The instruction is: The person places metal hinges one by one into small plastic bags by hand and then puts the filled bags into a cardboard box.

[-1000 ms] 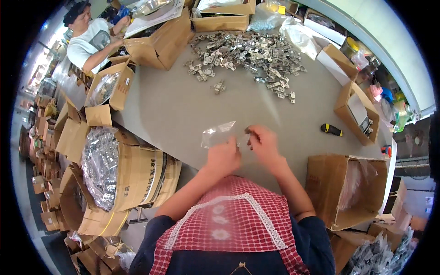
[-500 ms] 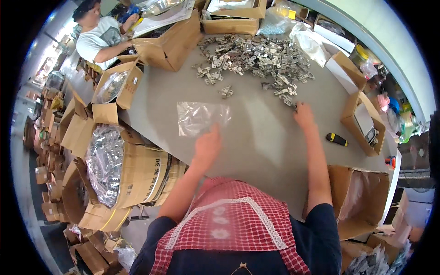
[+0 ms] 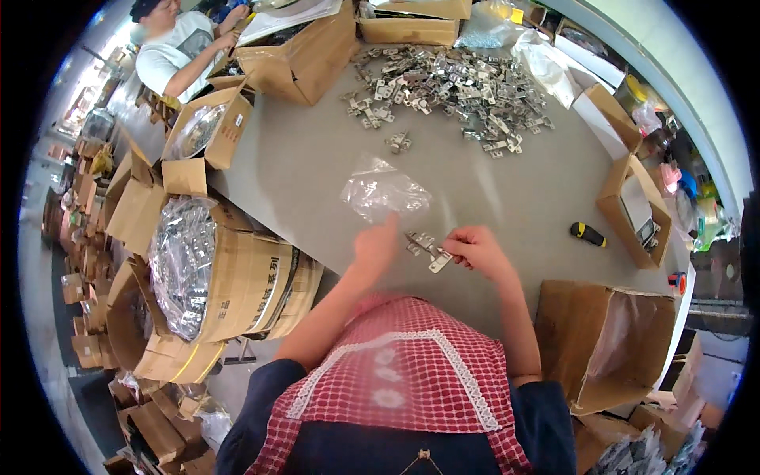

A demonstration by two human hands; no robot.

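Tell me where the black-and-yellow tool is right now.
In the head view, the black-and-yellow tool lies on the right side of the table, between the right hand and the small open carton, nearer the carton.

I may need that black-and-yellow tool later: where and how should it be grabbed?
Probably around its middle, from above and the left: the black-and-yellow tool lies flat and elongated, and the small open carton stands just to its right. The right hand is nearer, but holding metal hardware.

Grey table (image 3: 297, 186) | metal fittings (image 3: 475, 91) heaped, far side | yellow-black tool (image 3: 588, 234), right | clear bag (image 3: 381, 188), seemingly lying mid-table
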